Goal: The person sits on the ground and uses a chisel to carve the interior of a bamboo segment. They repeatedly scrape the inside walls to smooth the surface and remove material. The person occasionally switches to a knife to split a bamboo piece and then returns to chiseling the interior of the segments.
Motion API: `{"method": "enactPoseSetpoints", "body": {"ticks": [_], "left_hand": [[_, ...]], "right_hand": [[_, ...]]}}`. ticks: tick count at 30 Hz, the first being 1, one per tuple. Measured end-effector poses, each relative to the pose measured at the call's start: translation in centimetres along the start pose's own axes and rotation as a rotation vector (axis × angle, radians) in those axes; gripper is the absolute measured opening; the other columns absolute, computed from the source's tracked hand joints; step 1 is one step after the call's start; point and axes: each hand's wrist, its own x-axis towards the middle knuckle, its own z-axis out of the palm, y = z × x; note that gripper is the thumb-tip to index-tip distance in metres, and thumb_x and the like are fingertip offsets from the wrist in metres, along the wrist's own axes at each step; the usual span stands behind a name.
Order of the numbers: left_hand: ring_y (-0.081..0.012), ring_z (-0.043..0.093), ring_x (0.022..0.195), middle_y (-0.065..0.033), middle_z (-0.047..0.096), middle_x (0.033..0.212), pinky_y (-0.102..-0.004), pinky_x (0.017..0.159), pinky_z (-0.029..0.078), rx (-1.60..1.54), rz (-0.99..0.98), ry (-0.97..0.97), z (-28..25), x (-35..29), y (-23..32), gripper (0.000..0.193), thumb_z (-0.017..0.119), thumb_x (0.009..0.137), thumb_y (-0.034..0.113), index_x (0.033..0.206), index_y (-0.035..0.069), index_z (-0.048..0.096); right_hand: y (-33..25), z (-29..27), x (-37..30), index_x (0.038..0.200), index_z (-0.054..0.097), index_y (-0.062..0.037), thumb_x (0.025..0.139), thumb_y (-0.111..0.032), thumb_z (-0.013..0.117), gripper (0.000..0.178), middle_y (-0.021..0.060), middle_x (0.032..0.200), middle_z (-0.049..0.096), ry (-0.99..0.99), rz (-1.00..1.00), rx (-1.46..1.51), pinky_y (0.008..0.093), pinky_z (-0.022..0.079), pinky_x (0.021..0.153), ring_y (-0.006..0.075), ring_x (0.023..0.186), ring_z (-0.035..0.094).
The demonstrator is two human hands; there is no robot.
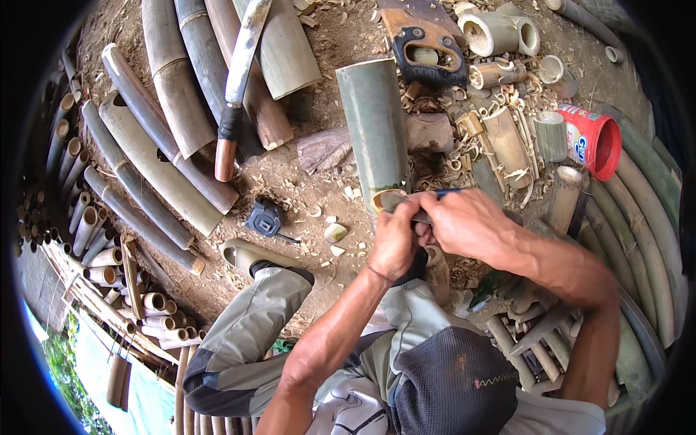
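A thick green bamboo tube [373, 127] lies across a short log [326, 150], its cut end toward me. My left hand [395, 243] is closed at that near end, with the thumb by the pale rim. Close against it, my right hand [464, 223] is closed around a tool with a dark blue part [447, 193]. A grey, blade-like piece shows between the hands at the rim. My fingers hide most of this tool, so its exact kind cannot be made out.
A machete [238, 87] rests on bamboo lengths at left, above a tape measure [265, 217]. Beyond the tube lies a handsaw [426, 47]. At right are cut bamboo pieces [507, 141], a red container [603, 148] and long bamboo poles [638, 239]. Shavings litter the dirt.
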Motion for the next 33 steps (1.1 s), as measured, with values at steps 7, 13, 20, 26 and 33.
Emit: {"method": "enactPoseSetpoints", "body": {"ticks": [7,13,20,26,33], "left_hand": [[-0.0092,0.053,0.063,0.0031,0.055,0.068,-0.0262,0.061,0.046,-0.465,-0.019,-0.145,-2.0,-0.4,-0.1,0.029,0.047,0.099,0.029,0.109,0.006,0.061],[-0.0144,0.056,0.054,-0.0075,0.062,0.066,-0.0262,0.053,0.047,0.691,-0.036,0.064,0.9,-0.2,1.8,0.030,0.050,0.093,0.020,0.090,-0.004,0.068],[-0.0112,0.057,0.074,-0.0040,0.064,0.093,-0.0265,0.067,0.047,-0.349,0.016,-0.135,-0.6,-1.2,1.6,0.032,0.050,0.097,0.023,0.119,0.001,0.058],[-0.0108,0.062,0.067,-0.0060,0.065,0.081,-0.0286,0.059,0.049,0.176,0.032,0.010,0.1,-0.7,-0.1,0.034,0.051,0.099,0.024,0.123,0.002,0.059],[-0.0084,0.056,0.060,-0.0009,0.060,0.071,-0.0238,0.054,0.045,0.250,0.129,0.034,-1.5,-0.4,-0.7,0.028,0.050,0.098,0.020,0.109,0.000,0.065]], "right_hand": [[-1.3,-2.4,2.2,0.084,0.074,-0.0089,0.081,-0.012,0.066,0.010,0.0068,0.077,0.072,-0.022,-0.254,-0.195,0.0347,0.055,0.056,0.0220,0.071,0.071],[-0.2,2.7,-2.8,0.122,0.056,-0.0047,0.083,-0.012,0.061,0.040,0.0216,0.074,0.067,0.110,0.160,0.341,0.0437,0.056,0.061,0.0366,0.067,0.068],[-2.8,-4.0,2.3,0.077,0.073,-0.0053,0.078,-0.017,0.069,0.013,0.0111,0.081,0.073,-0.116,-0.193,-0.185,0.0361,0.055,0.060,0.0260,0.073,0.072],[0.1,-0.1,-2.3,0.102,0.062,-0.0059,0.080,-0.009,0.065,0.023,0.0157,0.083,0.070,0.137,0.039,0.052,0.0413,0.055,0.061,0.0328,0.071,0.069],[0.7,2.3,-0.7,0.106,0.056,0.0012,0.083,-0.010,0.062,0.027,0.0198,0.074,0.067,0.111,-0.090,-0.029,0.0442,0.056,0.055,0.0328,0.063,0.068]]}}
